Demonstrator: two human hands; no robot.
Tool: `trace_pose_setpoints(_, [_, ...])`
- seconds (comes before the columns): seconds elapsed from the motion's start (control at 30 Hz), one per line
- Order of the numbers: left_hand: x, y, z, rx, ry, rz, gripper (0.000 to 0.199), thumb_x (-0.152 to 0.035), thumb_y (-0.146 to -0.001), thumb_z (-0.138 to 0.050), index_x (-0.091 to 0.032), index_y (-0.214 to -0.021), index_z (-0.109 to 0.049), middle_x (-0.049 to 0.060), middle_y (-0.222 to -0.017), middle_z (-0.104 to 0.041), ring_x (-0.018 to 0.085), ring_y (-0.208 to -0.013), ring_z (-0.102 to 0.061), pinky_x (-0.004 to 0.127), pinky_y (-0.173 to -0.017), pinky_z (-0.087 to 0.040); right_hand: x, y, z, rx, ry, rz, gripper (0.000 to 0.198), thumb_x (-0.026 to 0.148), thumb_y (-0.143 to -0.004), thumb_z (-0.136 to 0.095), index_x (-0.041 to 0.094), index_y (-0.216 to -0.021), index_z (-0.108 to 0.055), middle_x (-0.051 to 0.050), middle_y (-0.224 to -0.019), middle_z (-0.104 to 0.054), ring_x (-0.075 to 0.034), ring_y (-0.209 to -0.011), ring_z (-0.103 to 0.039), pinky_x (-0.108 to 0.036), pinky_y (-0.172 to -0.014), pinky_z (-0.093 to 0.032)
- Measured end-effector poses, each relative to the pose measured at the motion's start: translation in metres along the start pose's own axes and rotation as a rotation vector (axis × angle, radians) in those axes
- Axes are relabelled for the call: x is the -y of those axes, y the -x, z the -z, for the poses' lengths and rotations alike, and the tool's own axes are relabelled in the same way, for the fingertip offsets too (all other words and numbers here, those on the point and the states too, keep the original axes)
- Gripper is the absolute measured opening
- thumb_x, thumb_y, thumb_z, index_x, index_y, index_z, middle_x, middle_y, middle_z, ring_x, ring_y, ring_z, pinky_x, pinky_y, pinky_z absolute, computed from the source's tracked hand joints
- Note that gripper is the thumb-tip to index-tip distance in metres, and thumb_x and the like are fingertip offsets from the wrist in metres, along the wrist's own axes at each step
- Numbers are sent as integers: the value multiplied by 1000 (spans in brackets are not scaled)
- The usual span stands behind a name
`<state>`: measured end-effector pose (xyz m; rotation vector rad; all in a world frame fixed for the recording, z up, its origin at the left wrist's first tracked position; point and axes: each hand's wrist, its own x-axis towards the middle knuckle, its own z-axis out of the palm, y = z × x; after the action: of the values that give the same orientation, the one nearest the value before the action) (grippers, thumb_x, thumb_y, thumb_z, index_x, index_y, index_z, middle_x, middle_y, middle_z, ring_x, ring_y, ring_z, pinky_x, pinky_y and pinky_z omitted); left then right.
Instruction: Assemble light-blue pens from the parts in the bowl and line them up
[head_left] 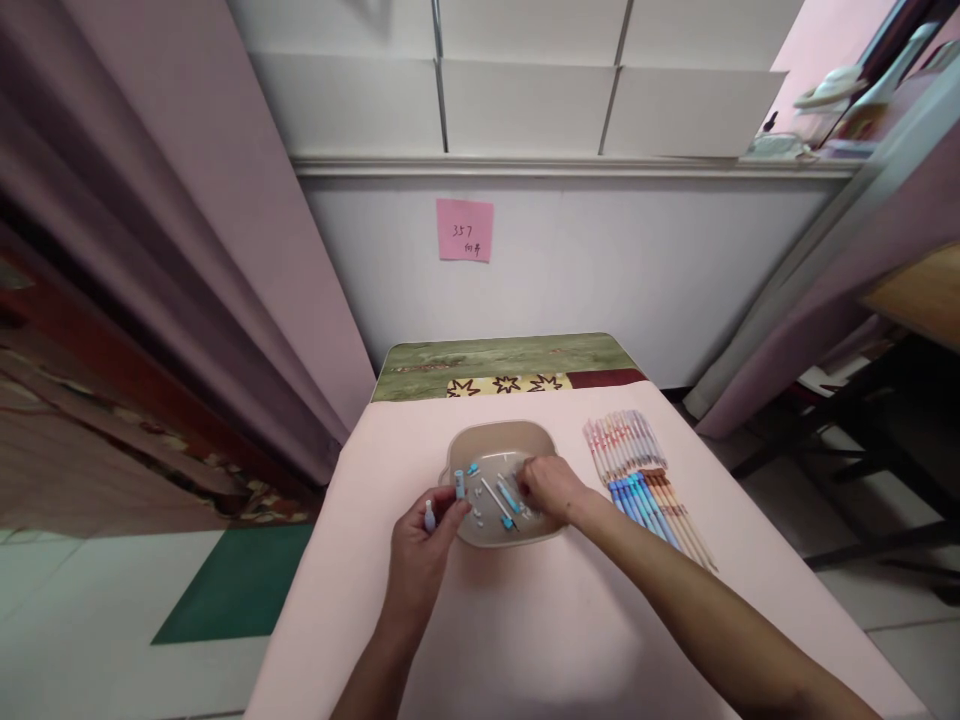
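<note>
A beige tray (499,436) sits on the pink table (525,620) and holds loose pen parts: a blue pen barrel (459,484), a thin white refill (495,497) and small blue caps. My left hand (420,550) is at the tray's near left rim, its fingers closed on a small pale pen piece (429,516). My right hand (551,488) reaches into the right side of the tray, with its fingertips down among the parts. Whether it grips one is hidden.
A row of assembled pens (637,470), pink, blue and orange, lies on the table to the right of the tray. A green patterned cloth (502,360) covers the far end. A pink note (465,229) hangs on the white wall. Curtains hang at the left.
</note>
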<state>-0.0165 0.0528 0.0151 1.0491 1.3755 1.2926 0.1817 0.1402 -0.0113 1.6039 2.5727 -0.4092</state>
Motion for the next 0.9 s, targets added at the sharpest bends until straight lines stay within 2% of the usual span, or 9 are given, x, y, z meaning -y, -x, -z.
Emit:
trace_pose_setpoints(0.13, [3, -2, 1, -41, 22, 49, 28, -37, -65, -77, -16, -82, -70, 0, -65, -63, 11, -55, -48, 20, -51, -37, 5, -6, -16, 49, 76, 29, 23, 10, -80, -52, 11, -88, -74, -20, -93, -71, -31, -88, -68, -35, -73, -50])
trace_pose_setpoints(0.33, [12, -4, -3, -20, 2, 51, 32, -40, -66, -75, -15, -85, -69, 2, -69, -66, 11, -56, -50, 21, -51, -39, 12, -12, -21, 78, 90, 38, 19, 14, -78, -57, 10, -88, -73, -20, -94, -71, -31, -91, -68, -34, -75, -51])
trace_pose_setpoints(0.5, [16, -5, -7, 32, 18, 38, 30, -36, -65, -76, -14, -85, -70, 3, -72, -68, 13, -63, -56, 22, -57, -44, 11, -2, -10, -6, 1, -14, 20, 18, -77, -57, 9, -91, -70, -20, -92, -71, -29, -87, -68, -32, -74, -49])
trace_pose_setpoints(0.6, [17, -6, -11, 41, 57, 32, 28, -31, -64, -77, -14, -85, -71, 4, -75, -71, 16, -68, -61, 25, -63, -48, 4, 10, 4, -82, -97, -19, 22, 18, -82, -51, 14, -98, -67, -11, -90, -71, -21, -83, -67, -26, -71, -47])
trace_pose_setpoints(0.67, [18, -6, -16, 49, 77, 32, 27, -30, -62, -78, -14, -83, -72, 5, -77, -72, 16, -69, -62, 26, -66, -49, 3, 19, 12, -171, -317, 11, 27, 19, -85, -49, 17, -107, -62, -4, -84, -70, -14, -75, -65, -22, -67, -46])
trace_pose_setpoints(0.73, [19, -5, -21, 80, 81, 36, 26, -28, -61, -78, -14, -81, -72, 5, -76, -72, 16, -69, -63, 26, -66, -50, 8, 27, 18, -292, -704, 43, 28, 24, -85, -51, 17, -110, -61, 0, -77, -67, -12, -67, -61, -20, -61, -45])
trace_pose_setpoints(0.8, [19, -4, -26, 121, 84, 44, 25, -28, -62, -78, -14, -82, -72, 5, -75, -72, 16, -68, -63, 26, -65, -50, 17, 35, 22, -388, -1109, 57, 24, 30, -83, -56, 16, -101, -63, 1, -70, -64, -11, -61, -59, -21, -56, -44])
trace_pose_setpoints(0.9, [16, -3, -25, 103, 90, 50, 25, -29, -63, -78, -15, -83, -72, 4, -74, -72, 16, -68, -62, 25, -64, -49, 30, 43, 25, -454, -1420, 23, 23, 35, -78, -65, 15, -90, -64, 1, -65, -64, -12, -59, -60, -21, -53, -45])
